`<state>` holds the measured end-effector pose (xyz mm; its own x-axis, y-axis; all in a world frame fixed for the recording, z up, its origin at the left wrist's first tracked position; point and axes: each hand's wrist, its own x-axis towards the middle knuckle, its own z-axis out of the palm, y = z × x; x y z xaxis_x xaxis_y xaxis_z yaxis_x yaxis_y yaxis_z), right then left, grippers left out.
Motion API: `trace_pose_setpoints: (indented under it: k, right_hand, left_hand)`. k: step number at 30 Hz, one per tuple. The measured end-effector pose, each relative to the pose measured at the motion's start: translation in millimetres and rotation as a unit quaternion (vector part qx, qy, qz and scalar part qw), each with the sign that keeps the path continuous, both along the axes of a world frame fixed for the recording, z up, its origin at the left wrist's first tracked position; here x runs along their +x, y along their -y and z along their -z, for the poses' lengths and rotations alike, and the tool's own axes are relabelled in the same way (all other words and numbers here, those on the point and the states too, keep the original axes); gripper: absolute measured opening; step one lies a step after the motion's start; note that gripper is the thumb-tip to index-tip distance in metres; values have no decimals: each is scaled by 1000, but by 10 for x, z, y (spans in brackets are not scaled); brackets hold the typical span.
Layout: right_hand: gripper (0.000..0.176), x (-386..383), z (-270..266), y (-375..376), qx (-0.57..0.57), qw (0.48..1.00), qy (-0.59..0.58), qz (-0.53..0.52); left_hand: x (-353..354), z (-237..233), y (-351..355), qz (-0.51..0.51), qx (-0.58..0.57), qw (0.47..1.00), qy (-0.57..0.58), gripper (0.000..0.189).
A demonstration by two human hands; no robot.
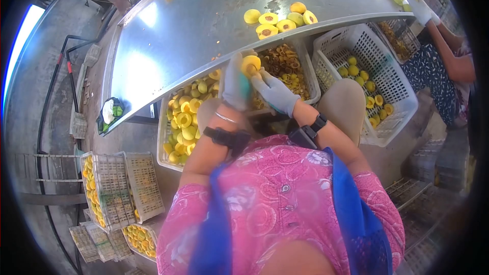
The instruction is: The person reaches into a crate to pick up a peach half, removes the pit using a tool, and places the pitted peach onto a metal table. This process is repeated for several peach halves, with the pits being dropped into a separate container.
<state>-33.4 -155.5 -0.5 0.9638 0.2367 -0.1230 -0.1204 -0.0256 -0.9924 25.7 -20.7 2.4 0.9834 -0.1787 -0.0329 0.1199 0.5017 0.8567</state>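
Cut peaches (pixel 268 19) dot a steel table (pixel 193 20) over a concrete floor (pixel 51 86). The gloved left hand (pixel 236 84) clasps a yellow, hollowed peach half (pixel 250 64). The right hand (pixel 275 91) is just beside it, its grip unclear.

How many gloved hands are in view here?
3: the wearer's left hand gripping a peach, the right hand beside it, and a co-worker's hand at the steel table, upper right. More may be hidden.

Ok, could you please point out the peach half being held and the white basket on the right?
peach half (pixel 250 64), head view, on its cut face.
white basket (pixel 351 39), head view, on its lattice wall.
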Motion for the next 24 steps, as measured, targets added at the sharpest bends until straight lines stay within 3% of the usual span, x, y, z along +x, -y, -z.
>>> trace_pose_setpoints:
  k: [3, 5, 7, 11, 13, 17, 20, 24]
  right_hand:
    - [45, -9, 10, 3, -30, 999, 22, -10]
    - [43, -84, -139, 52, 19, 996, -70, -48]
    - [39, -69, -65, 67, 144, 972, -163, -91]
    - [40, -7, 276, 108, 385, 849, -299, -205]
    - [38, 8, 350, 90, 454, 795, -309, -256]
    - [34, -17, 326, 62, 553, 693, -359, -290]
    - [36, -15, 344, 34, 575, 681, -330, -312]
    - [34, -98, 239, 52, 535, 711, -320, -325]
  left_hand:
    - [-9, -44, -32, 16, 25, 999, -13, 47]
    - [-23, -64, -52, 33, 26, 998, -45, 53]
    - [-16, -52, -78, 51, 23, 996, -72, 61]
    - [-106, -99, -63, 27, 130, 991, -8, 64]
    - [-115, -84, -111, 35, 163, 985, 34, 64]
    - [-169, -69, -81, 29, 49, 998, -28, 59]
    - [-157, -23, -89, 17, -19, 997, -72, 59]
    - [-32, 43, -605, 35, -47, 995, -85, 56]
